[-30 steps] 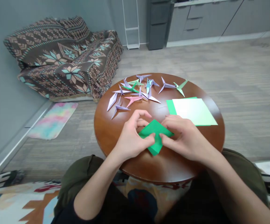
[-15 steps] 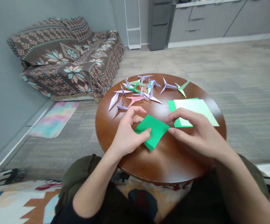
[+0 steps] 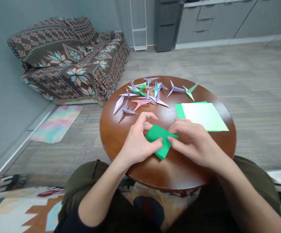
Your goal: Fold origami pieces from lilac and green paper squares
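Note:
A folded green paper [image 3: 158, 134] is held low over the near middle of the round brown table [image 3: 116, 136]. My left hand [image 3: 140, 139] grips its left part, thumb on top and some fingers hidden beneath. The right corner of the paper is between the thumb and fingers of my right hand [image 3: 193, 140]. Beyond my left hand lie several folded paper figures, among them a pink one [image 3: 140, 103] and a dark green one [image 3: 139, 92]. A stack of flat light green sheets [image 3: 205, 116] rests beyond my right hand, with darker green paper under it.
A patterned sofa [image 3: 77, 64] stands at the back left, with a pastel mat [image 3: 58, 123] on the floor before it. Grey cabinets [image 3: 215, 22] line the back. My knees are at the table's near edge.
My right hand has moved left and closed on the paper's right corner. The green paper and my left hand have shifted slightly right and nearer to me.

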{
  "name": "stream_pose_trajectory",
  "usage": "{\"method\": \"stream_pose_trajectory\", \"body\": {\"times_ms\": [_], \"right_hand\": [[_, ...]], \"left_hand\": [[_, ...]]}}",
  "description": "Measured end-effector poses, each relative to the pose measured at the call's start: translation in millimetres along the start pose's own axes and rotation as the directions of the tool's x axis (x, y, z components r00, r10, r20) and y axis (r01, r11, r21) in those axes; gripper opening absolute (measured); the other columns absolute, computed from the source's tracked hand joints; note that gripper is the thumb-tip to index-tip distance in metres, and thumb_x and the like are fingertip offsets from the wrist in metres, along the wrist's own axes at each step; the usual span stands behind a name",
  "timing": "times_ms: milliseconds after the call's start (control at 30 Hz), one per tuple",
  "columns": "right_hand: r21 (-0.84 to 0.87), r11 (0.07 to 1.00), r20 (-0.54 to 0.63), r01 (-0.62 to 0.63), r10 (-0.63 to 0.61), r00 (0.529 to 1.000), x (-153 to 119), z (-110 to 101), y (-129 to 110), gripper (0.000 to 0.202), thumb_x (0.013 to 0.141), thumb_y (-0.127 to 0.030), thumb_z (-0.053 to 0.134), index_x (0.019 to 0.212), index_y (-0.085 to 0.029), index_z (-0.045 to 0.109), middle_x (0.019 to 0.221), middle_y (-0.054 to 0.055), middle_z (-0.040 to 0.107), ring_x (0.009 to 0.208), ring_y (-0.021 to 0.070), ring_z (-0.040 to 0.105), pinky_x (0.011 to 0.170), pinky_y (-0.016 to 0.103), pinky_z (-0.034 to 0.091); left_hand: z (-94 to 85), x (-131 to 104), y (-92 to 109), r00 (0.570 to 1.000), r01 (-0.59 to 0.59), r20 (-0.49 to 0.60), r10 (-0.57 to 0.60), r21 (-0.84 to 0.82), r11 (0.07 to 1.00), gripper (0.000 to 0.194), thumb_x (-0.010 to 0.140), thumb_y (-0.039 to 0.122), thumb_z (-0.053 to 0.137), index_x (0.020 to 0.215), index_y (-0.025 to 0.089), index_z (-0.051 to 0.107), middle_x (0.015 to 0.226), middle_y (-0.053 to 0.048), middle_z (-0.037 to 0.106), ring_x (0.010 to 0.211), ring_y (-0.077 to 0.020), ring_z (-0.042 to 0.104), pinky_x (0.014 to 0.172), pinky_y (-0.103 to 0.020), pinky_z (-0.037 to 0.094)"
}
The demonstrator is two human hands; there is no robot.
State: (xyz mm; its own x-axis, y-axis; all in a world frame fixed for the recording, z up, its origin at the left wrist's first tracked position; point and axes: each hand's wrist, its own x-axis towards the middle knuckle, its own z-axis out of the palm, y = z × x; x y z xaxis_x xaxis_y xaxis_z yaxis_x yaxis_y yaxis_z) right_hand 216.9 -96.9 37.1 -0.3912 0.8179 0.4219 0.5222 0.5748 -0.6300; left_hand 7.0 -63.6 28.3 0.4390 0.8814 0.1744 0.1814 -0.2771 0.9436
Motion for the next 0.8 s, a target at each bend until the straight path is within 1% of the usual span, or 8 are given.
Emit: {"method": "stream_pose_trajectory", "body": {"times_ms": [100, 233, 333, 400, 500, 600, 700, 800], "right_hand": [[0.012, 0.999, 0.005, -0.039, 0.039, 0.999, -1, -5, -2, 0.012, 0.095, -0.014, 0.064, 0.085, -0.021, 0.061, 0.08, 0.002, 0.067, 0.074, 0.0196, 0.059, 0.082, 0.037, 0.042], [0.024, 0.998, 0.021, -0.059, 0.058, 0.998, -1, -9, -3, 0.012, 0.095, -0.015, 0.065, 0.084, -0.02, 0.063, 0.081, 0.003, 0.069, 0.075, 0.0202, 0.06, 0.082, 0.038, 0.042], [0.03, 0.997, 0.035, -0.077, 0.076, 0.996, -2, -12, -2, 0.012, 0.096, -0.017, 0.065, 0.084, -0.02, 0.064, 0.081, 0.003, 0.069, 0.075, 0.0201, 0.061, 0.08, 0.037, 0.042], [0.028, 0.996, 0.035, -0.084, 0.083, 0.996, -3, -15, 0, 0.013, 0.097, -0.019, 0.064, 0.084, -0.021, 0.064, 0.081, 0.003, 0.07, 0.076, 0.0206, 0.061, 0.078, 0.037, 0.043], [0.019, 0.996, 0.02, -0.092, 0.091, 0.996, -5, -21, 4, 0.014, 0.098, -0.022, 0.064, 0.084, -0.022, 0.064, 0.083, 0.003, 0.071, 0.078, 0.021, 0.062, 0.078, 0.037, 0.044], [0.009, 0.994, 0.01, -0.109, 0.109, 0.994, -6, -25, 6, 0.014, 0.097, -0.022, 0.063, 0.083, -0.022, 0.064, 0.083, 0.003, 0.071, 0.078, 0.0205, 0.062, 0.077, 0.036, 0.044], [-0.001, 0.991, 0.012, -0.133, 0.133, 0.991, -6, -24, 5, 0.014, 0.097, -0.023, 0.063, 0.084, -0.023, 0.064, 0.083, 0.003, 0.071, 0.079, 0.0211, 0.062, 0.074, 0.035, 0.044], [0.019, 0.99, 0.031, -0.139, 0.138, 0.99, -5, -19, 3, 0.013, 0.097, -0.023, 0.063, 0.084, -0.022, 0.064, 0.084, 0.003, 0.072, 0.079, 0.0212, 0.062, 0.074, 0.035, 0.044]], "left_hand": [[-0.8, 0, 2, 1.0, 0.011, 0.007, -0.01, -0.046, 0.999, 0.049, 0.075, 0.012, 0.073, 0.114, 0.025, 0.045, 0.073, 0.007, 0.064, 0.062, -0.0115, 0.058, 0.059, -0.022, 0.044], [-1.7, 2, 1, 1.0, 0.022, 0.023, -0.02, -0.088, 0.996, 0.05, 0.075, 0.01, 0.073, 0.114, 0.025, 0.044, 0.076, 0.006, 0.066, 0.069, -0.0124, 0.062, 0.066, -0.022, 0.047], [-3.9, 2, -1, 1.0, 0.024, 0.02, -0.023, -0.092, 0.995, 0.051, 0.075, 0.011, 0.073, 0.114, 0.025, 0.045, 0.078, 0.004, 0.068, 0.073, -0.014, 0.066, 0.068, -0.023, 0.048], [-6.5, 2, -2, 1.0, 0.02, 0.012, -0.019, -0.091, 0.996, 0.052, 0.074, 0.011, 0.074, 0.115, 0.025, 0.045, 0.078, 0.004, 0.069, 0.074, -0.0146, 0.067, 0.07, -0.024, 0.048], [-10.9, 3, -1, 1.0, 0.008, 0.0, -0.008, -0.081, 0.997, 0.052, 0.075, 0.012, 0.074, 0.116, 0.025, 0.045, 0.077, 0.005, 0.069, 0.076, -0.0152, 0.069, 0.077, -0.027, 0.051], [-14.1, 3, 1, 1.0, 0.01, 0.029, -0.008, -0.06, 0.998, 0.05, 0.076, 0.015, 0.076, 0.115, 0.024, 0.045, 0.078, 0.005, 0.068, 0.077, -0.0153, 0.068, 0.079, -0.028, 0.051], [-14.8, 4, 2, 0.998, -0.002, 0.063, 0.004, -0.029, 1.0, 0.049, 0.077, 0.017, 0.076, 0.115, 0.024, 0.046, 0.079, 0.005, 0.068, 0.078, -0.0156, 0.069, 0.078, -0.028, 0.05], [-13.6, 4, 0, 0.996, -0.031, 0.082, 0.032, -0.012, 0.999, 0.049, 0.078, 0.014, 0.073, 0.117, 0.025, 0.046, 0.081, 0.005, 0.068, 0.081, -0.0157, 0.07, 0.081, -0.029, 0.05]]}}
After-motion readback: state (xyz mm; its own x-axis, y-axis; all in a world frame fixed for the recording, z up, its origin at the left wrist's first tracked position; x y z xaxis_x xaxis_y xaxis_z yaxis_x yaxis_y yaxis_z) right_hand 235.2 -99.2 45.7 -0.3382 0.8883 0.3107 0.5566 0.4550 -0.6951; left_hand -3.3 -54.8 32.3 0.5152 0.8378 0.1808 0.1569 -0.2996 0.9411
